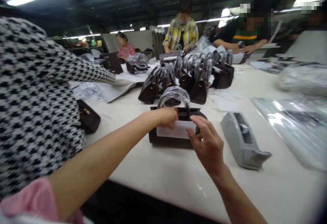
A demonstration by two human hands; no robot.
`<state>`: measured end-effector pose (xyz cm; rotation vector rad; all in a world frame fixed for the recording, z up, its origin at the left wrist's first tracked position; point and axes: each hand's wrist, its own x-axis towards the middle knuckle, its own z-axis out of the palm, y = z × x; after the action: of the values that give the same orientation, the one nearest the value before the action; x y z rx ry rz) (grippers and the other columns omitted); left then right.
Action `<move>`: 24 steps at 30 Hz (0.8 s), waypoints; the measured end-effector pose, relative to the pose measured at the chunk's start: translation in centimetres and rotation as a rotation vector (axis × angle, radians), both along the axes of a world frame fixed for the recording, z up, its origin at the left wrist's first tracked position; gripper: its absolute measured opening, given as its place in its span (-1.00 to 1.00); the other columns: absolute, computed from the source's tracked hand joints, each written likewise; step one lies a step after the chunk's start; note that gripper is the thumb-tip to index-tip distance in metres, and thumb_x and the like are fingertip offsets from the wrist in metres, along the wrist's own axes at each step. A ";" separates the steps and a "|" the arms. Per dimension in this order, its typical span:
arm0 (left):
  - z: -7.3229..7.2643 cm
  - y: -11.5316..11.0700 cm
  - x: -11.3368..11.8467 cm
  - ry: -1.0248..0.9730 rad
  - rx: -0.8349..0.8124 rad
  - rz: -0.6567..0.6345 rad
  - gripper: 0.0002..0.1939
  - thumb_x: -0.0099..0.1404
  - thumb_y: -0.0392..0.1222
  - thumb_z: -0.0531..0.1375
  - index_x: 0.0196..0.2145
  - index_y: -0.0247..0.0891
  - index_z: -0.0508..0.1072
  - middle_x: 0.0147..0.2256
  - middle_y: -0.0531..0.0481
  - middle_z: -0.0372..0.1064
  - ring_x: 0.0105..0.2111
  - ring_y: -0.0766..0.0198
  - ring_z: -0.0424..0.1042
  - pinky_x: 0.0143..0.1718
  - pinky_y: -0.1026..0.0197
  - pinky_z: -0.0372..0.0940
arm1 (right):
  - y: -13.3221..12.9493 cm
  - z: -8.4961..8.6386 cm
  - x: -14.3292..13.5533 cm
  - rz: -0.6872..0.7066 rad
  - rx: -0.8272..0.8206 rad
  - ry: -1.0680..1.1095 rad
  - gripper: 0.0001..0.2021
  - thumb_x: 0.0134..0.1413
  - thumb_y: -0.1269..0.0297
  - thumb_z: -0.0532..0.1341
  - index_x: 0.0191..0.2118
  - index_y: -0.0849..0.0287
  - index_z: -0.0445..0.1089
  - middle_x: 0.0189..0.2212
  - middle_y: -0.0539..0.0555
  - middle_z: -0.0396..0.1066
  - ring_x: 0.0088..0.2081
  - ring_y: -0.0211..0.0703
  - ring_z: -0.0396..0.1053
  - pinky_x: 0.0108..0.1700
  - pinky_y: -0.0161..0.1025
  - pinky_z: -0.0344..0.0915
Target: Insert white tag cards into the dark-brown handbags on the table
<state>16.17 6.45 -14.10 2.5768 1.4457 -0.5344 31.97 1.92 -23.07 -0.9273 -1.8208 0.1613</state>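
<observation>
1. Dark brown, box-shaped handbag (176, 143), the landmark of this scene: it stands upright on the white, smooth-topped table (163, 179), between the wearer's two hands. Its arched handle (176, 91), wrapped in clear plastic film, rises above the top.
2. White, rectangular, thin sheet (166, 132): it lies against the near face of the handbag.
3. Left hand (167, 117): it reaches in from the left of the handbag, its fingers bent down at the upper edge of the sheet. Whether they grasp anything cannot be told.
4. Right hand (209, 142): it is at the right end of the handbag, thumb and index finger parted, fingertips near the sheet's right edge; the fingers are released.
5. Grey, wedge-shaped tape dispenser (240, 142): to the right of the handbag, well apart from it.
6. Cluster of dark brown handbags with plastic-wrapped handles (200, 89): just beyond the handbag.
7. Dark brown bag with a gold-coloured fitting (89, 120): left of the handbag, partly covered by a co-worker's black-and-white houndstooth sleeve (84, 69).
8. Clear, glossy plastic packaging (293, 132): far to the right of the handbag, past the dispenser.
9. Co-worker in a yellow plaid shirt (169, 34): beyond the handbag, behind the cluster.
</observation>
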 end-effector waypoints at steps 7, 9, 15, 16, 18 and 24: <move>-0.6 -0.3 -0.2 0.015 0.001 0.004 -0.68 0.11 -0.25 0.17 -0.14 -0.37 0.40 -0.09 -0.23 0.36 -0.16 0.05 0.35 -0.15 0.15 0.24 | 1.9 0.1 -3.2 -0.007 -0.055 -0.359 -0.67 -0.02 0.30 0.19 -0.09 0.21 0.19 -0.26 0.13 0.37 -0.24 0.01 0.33 -0.24 -0.11 0.31; -1.1 -0.1 -0.5 0.010 0.000 -0.022 -0.75 0.11 -0.25 0.17 -0.21 -0.33 0.45 -0.12 -0.19 0.39 -0.19 0.06 0.36 -0.18 0.14 0.24 | 2.4 -0.1 -3.1 -0.006 -0.099 -0.424 -0.72 -0.04 0.28 0.23 -0.18 0.18 0.22 -0.32 0.09 0.38 -0.31 -0.02 0.33 -0.32 -0.16 0.28; -1.5 -0.3 -1.1 -0.066 0.100 -0.055 -0.76 0.11 -0.22 0.15 -0.25 -0.35 0.46 -0.12 -0.21 0.39 -0.25 0.10 0.40 -0.23 0.18 0.30 | 2.6 0.9 -2.9 0.040 -0.210 -0.518 -0.88 -0.04 0.36 0.24 -0.33 0.21 0.29 -0.36 0.11 0.36 -0.25 -0.03 0.29 -0.23 -0.17 0.24; -1.4 -0.6 -1.1 -0.087 0.139 -0.066 -0.75 0.11 -0.24 0.14 -0.23 -0.37 0.44 -0.09 -0.25 0.36 -0.23 0.08 0.40 -0.20 0.18 0.31 | 2.4 1.2 -3.0 0.042 -0.237 -0.516 -0.91 -0.02 0.38 0.22 -0.35 0.21 0.30 -0.35 0.12 0.36 -0.25 -0.04 0.29 -0.22 -0.17 0.24; -1.5 -0.9 -1.3 -0.106 0.196 -0.096 -0.79 0.11 -0.25 0.12 -0.32 -0.37 0.47 -0.07 -0.33 0.34 -0.22 0.03 0.42 -0.16 0.11 0.33 | 2.3 1.6 -3.3 0.040 -0.274 -0.512 -0.99 0.04 0.40 0.16 -0.38 0.21 0.31 -0.35 0.12 0.37 -0.25 -0.06 0.28 -0.21 -0.18 0.25; -3.1 0.2 -2.2 -0.226 0.228 -0.039 -0.73 -0.06 -0.34 0.14 -0.35 -0.20 0.49 0.03 -0.31 0.27 0.04 -0.13 0.23 0.06 -0.17 0.13 | 3.6 1.1 -3.9 0.011 -0.322 -0.552 -0.92 -0.05 0.46 0.17 -0.38 0.19 0.38 -0.31 0.08 0.39 -0.21 -0.02 0.31 -0.21 -0.13 0.31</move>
<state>13.95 6.63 -17.18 2.7333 1.4549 -0.0793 28.02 5.48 -21.95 -1.2778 -2.3523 0.2257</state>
